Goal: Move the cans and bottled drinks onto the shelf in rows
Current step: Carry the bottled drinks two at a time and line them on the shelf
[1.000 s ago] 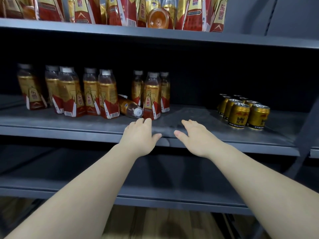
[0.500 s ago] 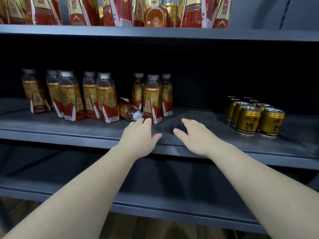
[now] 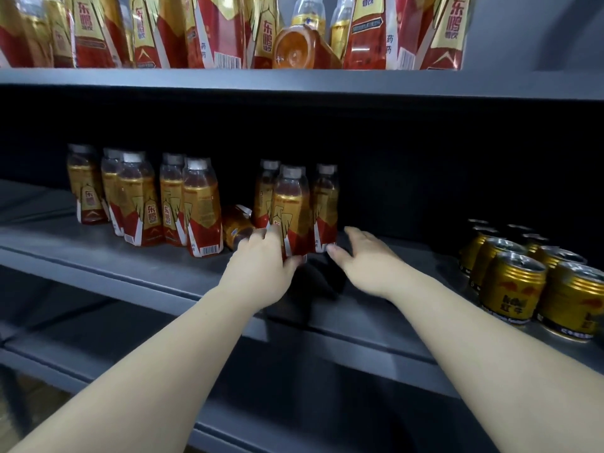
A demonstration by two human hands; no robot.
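Note:
Gold-and-red bottled drinks stand on the middle shelf (image 3: 98, 256): a group of several at the left (image 3: 199, 210) and three near the centre. One bottle (image 3: 237, 228) lies on its side between the groups. My left hand (image 3: 261, 269) reaches in beside the fallen bottle, its fingers and thumb touching the base of the front centre bottle (image 3: 291, 207). My right hand (image 3: 362, 259) hovers open, palm down, just right of the rightmost centre bottle (image 3: 327, 204); it holds nothing. Gold cans (image 3: 513, 286) stand in rows at the shelf's right end.
The upper shelf (image 3: 294, 81) carries several larger bottles of the same brand, and one bottle (image 3: 294, 49) lies on its side with its bottom facing me. Between my right hand and the cans the shelf surface is bare. A lower shelf (image 3: 294, 413) runs beneath my arms.
Both hands have moved forward into the shelf. The left hand went from the shelf's front edge to the base of the front centre bottle. The camera has come closer.

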